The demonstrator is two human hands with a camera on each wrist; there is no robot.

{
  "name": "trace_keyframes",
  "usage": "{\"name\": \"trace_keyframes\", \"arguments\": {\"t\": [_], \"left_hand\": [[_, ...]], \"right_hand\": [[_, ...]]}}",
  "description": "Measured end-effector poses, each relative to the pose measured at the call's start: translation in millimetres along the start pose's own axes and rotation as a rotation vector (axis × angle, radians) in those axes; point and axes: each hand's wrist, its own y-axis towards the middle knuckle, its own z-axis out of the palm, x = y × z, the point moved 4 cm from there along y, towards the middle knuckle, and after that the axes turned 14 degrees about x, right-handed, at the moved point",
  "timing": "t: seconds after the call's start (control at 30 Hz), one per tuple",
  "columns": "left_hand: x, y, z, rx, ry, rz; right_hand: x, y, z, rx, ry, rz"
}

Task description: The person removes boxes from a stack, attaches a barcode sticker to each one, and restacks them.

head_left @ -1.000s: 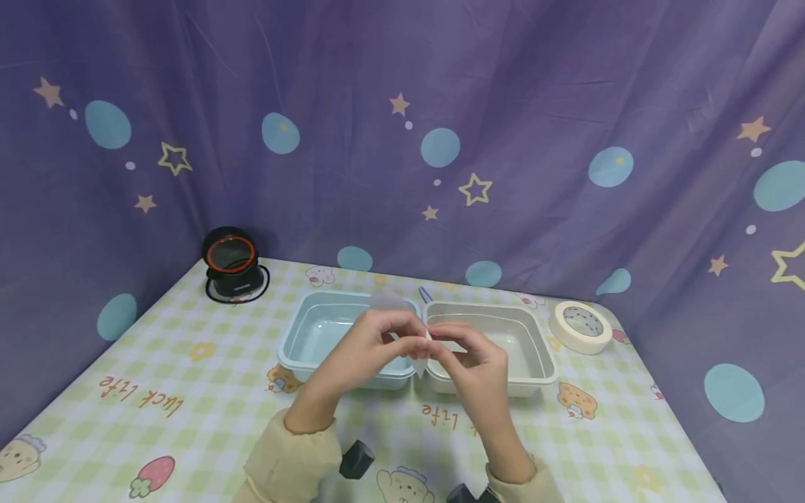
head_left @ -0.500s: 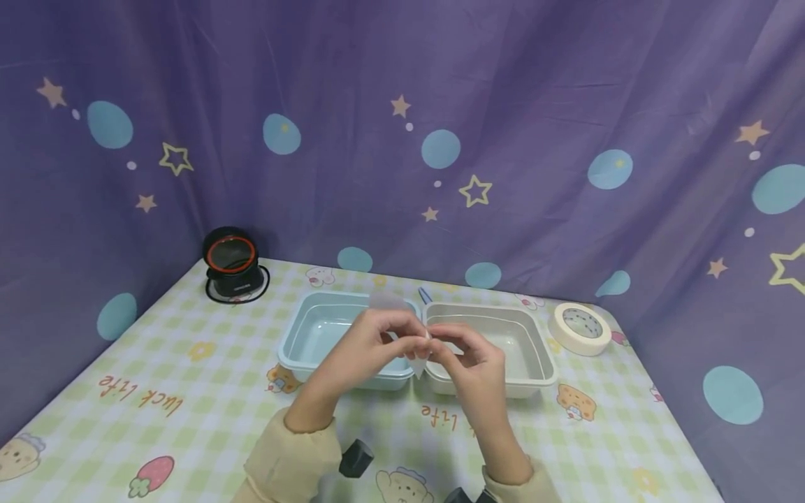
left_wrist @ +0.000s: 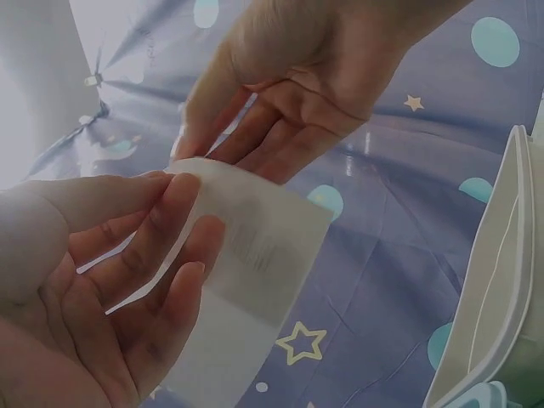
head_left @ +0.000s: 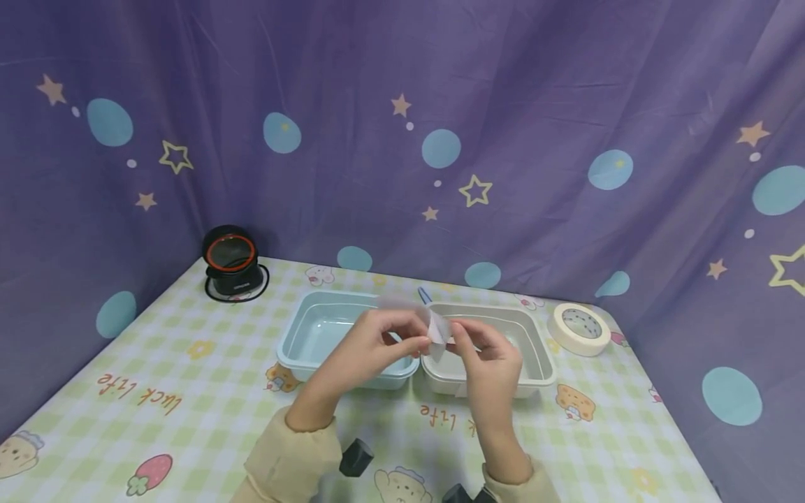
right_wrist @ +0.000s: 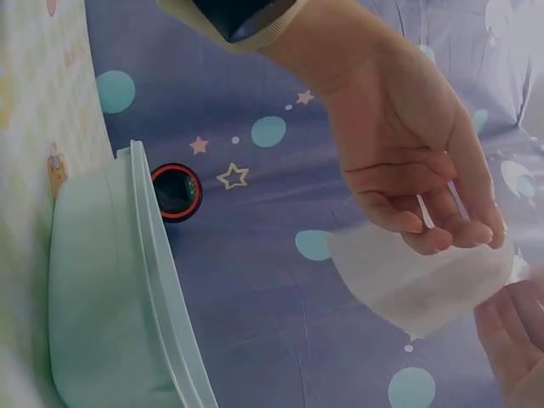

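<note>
Between both hands, above the two bins, is a thin white translucent sheet [head_left: 438,335]. In the left wrist view, faint printed lines show on the sheet [left_wrist: 263,229], which has a straight side and a corner. My left hand [head_left: 371,349] pinches it at one edge between thumb and fingertips. The right hand [head_left: 493,356] has thumb and forefinger pinched at the sheet's other edge, close to the left fingertips. From the right wrist, the sheet [right_wrist: 416,280] hangs below the left hand [right_wrist: 408,153], and part of the right hand [right_wrist: 510,340] shows at the frame's edge.
A light blue bin [head_left: 291,349] and a grey bin [head_left: 546,353] stand side by side behind the hands. A roll of tape [head_left: 588,342] lies at the right. At the back left stands a black device with a red ring [head_left: 233,262]. A blue strip [head_left: 424,295] shows behind the bins.
The right hand has shifted right, its fingertips parting from the left ones. The sheet has turned so that a white face shows between the hands. The left hand has barely moved.
</note>
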Motion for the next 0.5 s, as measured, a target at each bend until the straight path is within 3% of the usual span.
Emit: {"name": "trace_keyframes", "arguments": {"t": [0.2, 0.5], "left_hand": [[2.3, -1.1, -1.9, -0.021, 0.011, -0.020], [3.0, -4.5, -8.9, -0.063, 0.024, -0.029]], "right_hand": [[-3.1, 4.1, -16.1, -0.137, -0.004, 0.083], [-2.3, 11.1, -38.4, -0.258, 0.075, 0.042]]}}
